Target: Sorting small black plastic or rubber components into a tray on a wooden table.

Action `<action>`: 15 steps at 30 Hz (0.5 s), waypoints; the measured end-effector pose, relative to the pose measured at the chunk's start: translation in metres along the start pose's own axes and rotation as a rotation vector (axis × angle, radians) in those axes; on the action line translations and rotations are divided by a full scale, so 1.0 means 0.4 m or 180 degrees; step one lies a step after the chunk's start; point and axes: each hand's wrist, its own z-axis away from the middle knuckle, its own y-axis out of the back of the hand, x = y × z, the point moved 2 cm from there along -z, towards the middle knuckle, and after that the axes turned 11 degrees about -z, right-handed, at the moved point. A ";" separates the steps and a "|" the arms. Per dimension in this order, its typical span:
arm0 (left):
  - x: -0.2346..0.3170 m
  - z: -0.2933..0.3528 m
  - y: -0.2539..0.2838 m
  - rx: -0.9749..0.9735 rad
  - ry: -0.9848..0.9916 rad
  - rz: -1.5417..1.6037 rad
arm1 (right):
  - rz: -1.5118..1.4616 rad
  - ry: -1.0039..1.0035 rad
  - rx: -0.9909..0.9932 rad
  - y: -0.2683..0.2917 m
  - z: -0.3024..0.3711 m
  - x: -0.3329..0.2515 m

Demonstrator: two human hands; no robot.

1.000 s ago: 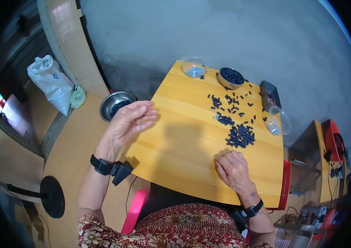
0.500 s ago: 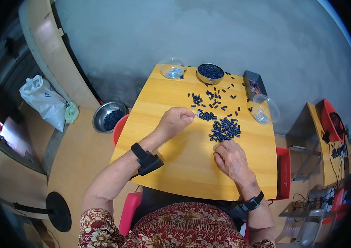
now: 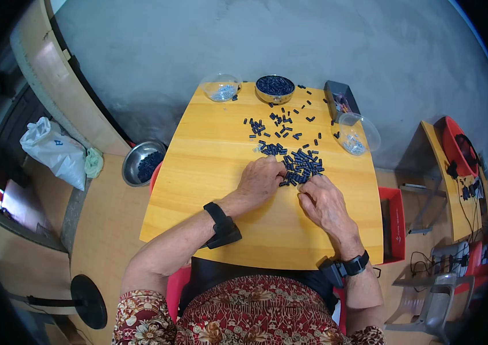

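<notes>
On the yellow wooden table (image 3: pixel 198 190) lies a heap of small black tube-like pieces (image 3: pixel 304 164), with more of them scattered toward the far side. My left hand (image 3: pixel 261 179) is at the heap's left edge, fingers bent and drawn together at the pieces. At the near edge of the heap my right hand (image 3: pixel 325 204) rests with curled fingers, thumb against the forefinger. Whatever the fingertips of either hand pinch is too small or hidden. Black bands with a small box circle both wrists.
Along the far edge stand a clear bowl (image 3: pixel 208 87) with small silvery parts, a bowl of black pieces (image 3: pixel 275 87) and a dark tray (image 3: pixel 347 112). Another clear bowl (image 3: pixel 367 132) is at the right. A metal basin (image 3: pixel 131 167) and a red crate (image 3: pixel 394 224) flank the table.
My left hand has moved right and nearer, from beside the small cluster to the heap's left edge. My right hand stays at the heap's near edge. The whole view has shifted slightly.
</notes>
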 end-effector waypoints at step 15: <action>0.059 0.100 0.101 -0.1250 0.2252 0.3901 | -0.1257 0.0092 0.0512 0.016 -0.027 -0.089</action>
